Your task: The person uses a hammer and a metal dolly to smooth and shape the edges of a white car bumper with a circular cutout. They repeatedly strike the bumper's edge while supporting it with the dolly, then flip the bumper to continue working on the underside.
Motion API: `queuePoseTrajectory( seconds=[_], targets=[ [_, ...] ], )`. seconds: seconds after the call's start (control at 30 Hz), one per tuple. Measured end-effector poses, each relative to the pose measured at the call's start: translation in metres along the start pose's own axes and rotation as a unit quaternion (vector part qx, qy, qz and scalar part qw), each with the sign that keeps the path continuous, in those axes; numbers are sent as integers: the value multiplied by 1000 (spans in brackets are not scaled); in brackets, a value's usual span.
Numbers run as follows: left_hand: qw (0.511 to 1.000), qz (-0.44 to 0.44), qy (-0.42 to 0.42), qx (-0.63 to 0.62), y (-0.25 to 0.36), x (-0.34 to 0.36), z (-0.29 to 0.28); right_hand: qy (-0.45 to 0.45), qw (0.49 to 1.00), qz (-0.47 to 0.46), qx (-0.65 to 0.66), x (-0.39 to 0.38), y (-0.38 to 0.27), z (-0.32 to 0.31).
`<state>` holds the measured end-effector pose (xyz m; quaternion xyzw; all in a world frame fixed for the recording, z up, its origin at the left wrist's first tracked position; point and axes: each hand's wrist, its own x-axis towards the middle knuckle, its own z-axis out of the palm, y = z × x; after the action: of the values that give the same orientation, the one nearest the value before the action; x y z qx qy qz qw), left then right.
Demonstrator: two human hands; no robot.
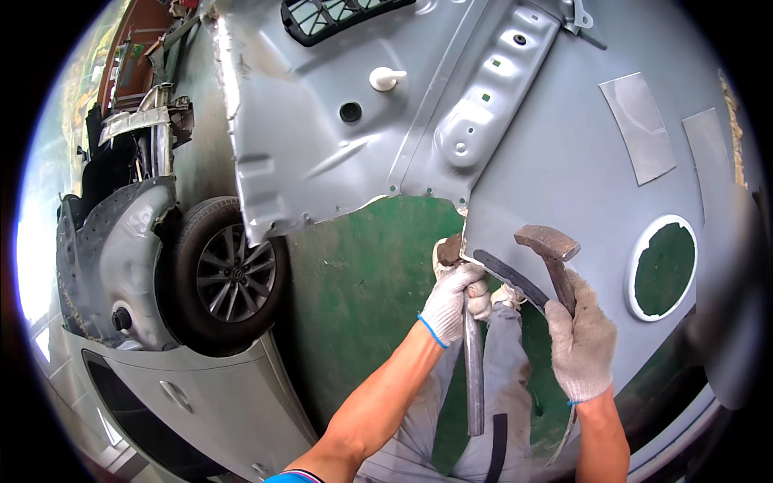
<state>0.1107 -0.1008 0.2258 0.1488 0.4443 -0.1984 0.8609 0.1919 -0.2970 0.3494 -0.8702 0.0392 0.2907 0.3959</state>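
My left hand [451,296], in a white knit glove, is closed round a hammer with a grey tube handle [475,378]. Its rusty head [449,248] is against or close to the lower edge of a grey car body panel [555,177]. In my right hand [584,342], also gloved, is a second hammer, its worn brown head [547,240] raised over the panel. A dark curved strip [511,276] runs from the panel edge to my right fingers; whether they grip it, I cannot tell.
At left stands a silver car with a wheel [235,270] and a cut-open body. The panel has a white-rimmed oval opening [664,268], a white plug [386,78] and two lighter rectangular patches [638,129]. Below lies a green floor [346,298].
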Motion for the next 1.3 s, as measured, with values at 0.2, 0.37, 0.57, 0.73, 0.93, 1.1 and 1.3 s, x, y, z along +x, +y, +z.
queuePoseTrajectory(
  seconds=[0.2,0.37,0.57,0.73,0.93,1.1,1.3],
  targets=[
    [998,-27,-52,-18,-10,-1,12,7,1000,7,-12,6,15,15],
    [996,-37,-76,-3,-8,5,4,34,998,-55,-8,9,6,17],
    [995,-46,-89,2,-4,13,1,-10,995,-84,-55,15,0,18],
    [997,-42,-64,11,1,10,7,22,997,-77,-6,14,-6,13],
    [998,-24,-63,-6,2,14,3,-20,996,-73,-50,22,1,15],
    [996,-1,-83,21,4,11,-3,13,998,-59,7,26,-20,14],
    [999,-5,-48,5,12,11,3,-9,996,-56,-72,36,-17,17]
  ],
)
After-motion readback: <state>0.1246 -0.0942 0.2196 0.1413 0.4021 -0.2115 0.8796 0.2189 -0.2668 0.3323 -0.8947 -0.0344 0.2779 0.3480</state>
